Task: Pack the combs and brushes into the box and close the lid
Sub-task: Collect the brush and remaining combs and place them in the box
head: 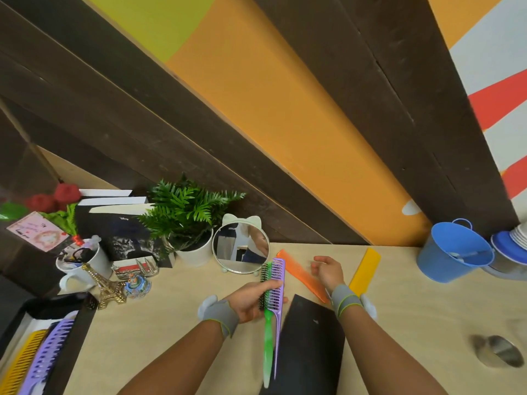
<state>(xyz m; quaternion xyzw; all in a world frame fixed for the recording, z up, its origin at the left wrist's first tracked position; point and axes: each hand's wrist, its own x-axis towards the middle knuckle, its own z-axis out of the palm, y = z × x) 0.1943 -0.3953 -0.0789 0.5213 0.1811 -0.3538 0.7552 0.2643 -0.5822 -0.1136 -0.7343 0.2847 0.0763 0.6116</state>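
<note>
My left hand (pixel 251 300) grips a green brush (pixel 267 332) and a purple tail comb (pixel 277 283) together, handles pointing toward me. My right hand (pixel 328 270) hovers with fingers loosely apart over the orange comb (pixel 296 270), which lies flat on the table. A yellow comb (pixel 366 269) lies just right of that hand. The black box lid (pixel 308 346) rests on the table between my forearms. At the lower left stands the open black box (pixel 71 332), holding a yellow comb (pixel 24 354) and a purple comb (pixel 48 354).
A round mirror (pixel 241 248), a potted fern (pixel 188 215), a white mug (pixel 82 263), an Eiffel Tower figure (pixel 107 286) and books crowd the back left. A blue bucket (pixel 453 252) stands at the back right; a metal ring (pixel 497 354) lies at the right.
</note>
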